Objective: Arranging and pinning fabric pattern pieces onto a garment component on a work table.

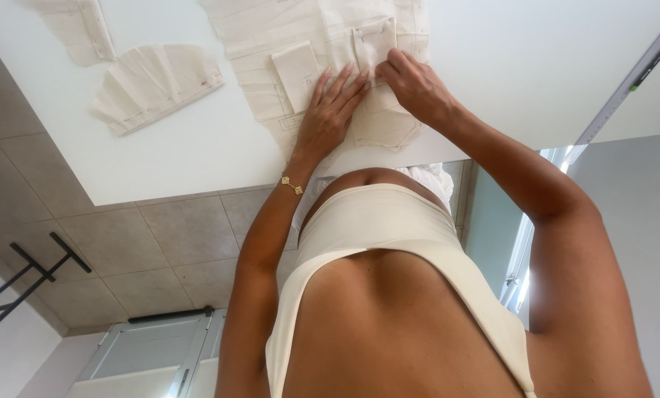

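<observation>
1. The white desk [183, 140] carries everything: cream paper pattern pieces lie on it, and a long metal ruler [632, 81] lies along its right side.
2. The large paper pattern sheet [271, 44] lies flat near the desk's near edge (its pencilled lines are too faint to read), with a small folded paper piece [297, 74] lying on it just left of the hands.
3. The left hand [330, 110] lies flat, fingers spread apart, pressing the sheet down; that broad, even pressure looks right to keep the paper from sliding.
4. The right hand [415, 85] has its fingers pinched together on a small upright paper flap [374, 40], just beside the left fingertips. Working the crease slowly along its drawn line seems wise.
5. A pleated fan-shaped piece [153, 85] lies well apart, to the left.
</observation>
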